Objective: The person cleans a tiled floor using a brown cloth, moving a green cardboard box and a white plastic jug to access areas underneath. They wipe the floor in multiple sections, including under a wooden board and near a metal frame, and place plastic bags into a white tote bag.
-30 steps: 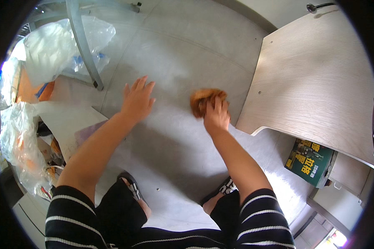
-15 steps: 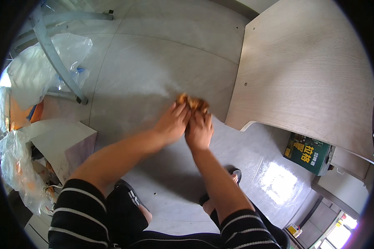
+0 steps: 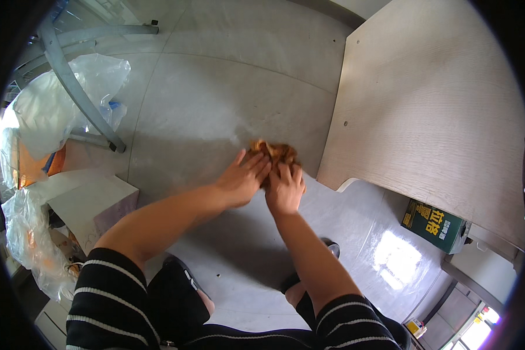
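Note:
A crumpled brown and orange cloth (image 3: 281, 153) lies bunched on the grey floor near the middle of the view. My right hand (image 3: 286, 189) presses down on it with bent fingers gripping its near side. Beside it, my left hand (image 3: 243, 179) has its fingers stretched out flat, their tips touching the cloth's left edge, with the thumb raised apart. Part of the cloth is covered by my fingers, and slight blur softens its outline.
At right stands a pale wooden panel (image 3: 426, 99), with a dark green box (image 3: 433, 226) below its edge. Grey metal legs (image 3: 79, 87), a clear plastic bag (image 3: 46, 111) and an open white box (image 3: 90, 204) line the left side. My sandalled feet are on the floor (image 3: 239, 262).
Both hands and the cloth have shifted slightly right and nearer to me. The left thumb now stands away from its fingers. The whole view has tilted a little.

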### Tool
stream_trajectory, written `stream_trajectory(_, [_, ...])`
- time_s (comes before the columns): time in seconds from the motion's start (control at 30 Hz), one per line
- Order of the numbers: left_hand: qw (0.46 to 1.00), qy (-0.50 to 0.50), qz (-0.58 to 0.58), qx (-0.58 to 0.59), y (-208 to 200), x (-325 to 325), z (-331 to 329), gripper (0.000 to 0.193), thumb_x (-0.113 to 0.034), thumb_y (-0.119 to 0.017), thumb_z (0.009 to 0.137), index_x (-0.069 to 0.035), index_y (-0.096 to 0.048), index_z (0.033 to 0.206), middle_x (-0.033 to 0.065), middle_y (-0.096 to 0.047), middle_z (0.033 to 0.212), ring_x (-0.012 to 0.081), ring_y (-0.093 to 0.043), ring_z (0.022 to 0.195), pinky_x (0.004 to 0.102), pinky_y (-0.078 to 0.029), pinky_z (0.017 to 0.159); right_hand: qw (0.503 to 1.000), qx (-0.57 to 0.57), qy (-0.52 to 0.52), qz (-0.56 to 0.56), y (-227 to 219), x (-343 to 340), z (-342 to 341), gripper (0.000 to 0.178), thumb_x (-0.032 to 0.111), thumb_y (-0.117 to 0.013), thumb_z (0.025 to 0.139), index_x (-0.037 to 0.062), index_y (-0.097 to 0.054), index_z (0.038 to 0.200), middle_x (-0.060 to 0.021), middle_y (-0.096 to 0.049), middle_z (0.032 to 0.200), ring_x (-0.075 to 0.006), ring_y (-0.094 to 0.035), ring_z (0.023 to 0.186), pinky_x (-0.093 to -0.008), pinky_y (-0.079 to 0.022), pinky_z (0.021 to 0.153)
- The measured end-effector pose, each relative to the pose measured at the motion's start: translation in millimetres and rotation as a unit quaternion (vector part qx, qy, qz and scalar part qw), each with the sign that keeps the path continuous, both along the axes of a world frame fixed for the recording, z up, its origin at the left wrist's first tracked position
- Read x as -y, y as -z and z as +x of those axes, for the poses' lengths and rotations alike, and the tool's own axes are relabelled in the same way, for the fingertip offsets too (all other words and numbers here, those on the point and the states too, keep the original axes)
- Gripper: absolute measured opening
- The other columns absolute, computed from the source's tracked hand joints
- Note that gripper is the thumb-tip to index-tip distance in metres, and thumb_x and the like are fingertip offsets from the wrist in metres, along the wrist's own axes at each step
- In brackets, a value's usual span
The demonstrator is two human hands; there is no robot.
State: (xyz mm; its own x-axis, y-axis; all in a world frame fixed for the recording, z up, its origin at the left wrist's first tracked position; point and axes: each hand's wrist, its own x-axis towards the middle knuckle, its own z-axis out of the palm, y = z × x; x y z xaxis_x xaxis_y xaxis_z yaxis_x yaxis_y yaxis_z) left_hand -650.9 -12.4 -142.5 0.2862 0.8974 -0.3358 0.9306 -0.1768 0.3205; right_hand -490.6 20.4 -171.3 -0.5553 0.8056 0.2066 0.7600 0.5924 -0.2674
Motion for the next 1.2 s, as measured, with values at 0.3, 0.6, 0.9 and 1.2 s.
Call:
stream_trajectory(0.3, [0.995, -0.089, -0.002, -0.038, -12.3, -89.2, -26.3, 0.064, -0.008, -0.047, 0.09, -0.005, -0.03, 0.151, 0.0091, -0.031, 0.157, 0.0223, -0.023, 0.148, 0.0587, -0.01, 0.118, 0.999, 0.027, 0.014, 0.025, -2.9, -100.2, -55.2, 0.03, 0.01, -0.063, 0.079, 0.0123, -0.071, 0.108, -0.0041, -0.06, 0.109, -0.0339, -0.052, 0.108, -0.0471, -0.05, 0.078])
stream_trajectory(0.6, [0.999, 0.03, -0.022, 0.015, -11.4, 26.2, 4.9, 0.059, -0.013, -0.053, 0.09, -0.002, -0.038, 0.146, 0.0128, -0.038, 0.153, 0.0266, -0.029, 0.145, 0.0658, -0.011, 0.114, 0.99, 0.083, -0.106, -0.034, -13.2, 7.5, 19.5, 0.037, 0.013, -0.065, 0.075, 0.0078, -0.07, 0.111, -0.0054, -0.058, 0.115, -0.0344, -0.05, 0.113, -0.0501, -0.05, 0.081])
stream_trajectory(0.9, [0.996, -0.064, 0.0, -0.069, -20.6, -83.9, -20.4, 0.065, -0.005, -0.049, 0.088, -0.003, -0.031, 0.15, 0.0094, -0.033, 0.156, 0.0236, -0.025, 0.147, 0.0601, -0.01, 0.117, 0.993, 0.069, 0.028, -0.087, -21.6, -96.6, -58.1, 0.023, 0.014, -0.064, 0.083, 0.0067, -0.067, 0.104, -0.0079, -0.055, 0.115, -0.035, -0.048, 0.111, -0.049, -0.048, 0.08])
stream_trajectory(1.2, [0.995, 0.096, -0.006, -0.033, -14.3, 24.8, 15.7, 0.057, -0.017, -0.057, 0.088, -0.002, -0.045, 0.142, 0.0111, -0.047, 0.146, 0.026, -0.035, 0.142, 0.0643, -0.017, 0.114, 0.981, 0.149, -0.122, -0.029, -14.6, 1.5, 21.9, 0.041, 0.018, -0.065, 0.076, 0.0085, -0.067, 0.116, -0.0093, -0.053, 0.118, -0.0357, -0.05, 0.112, -0.0497, -0.048, 0.083])
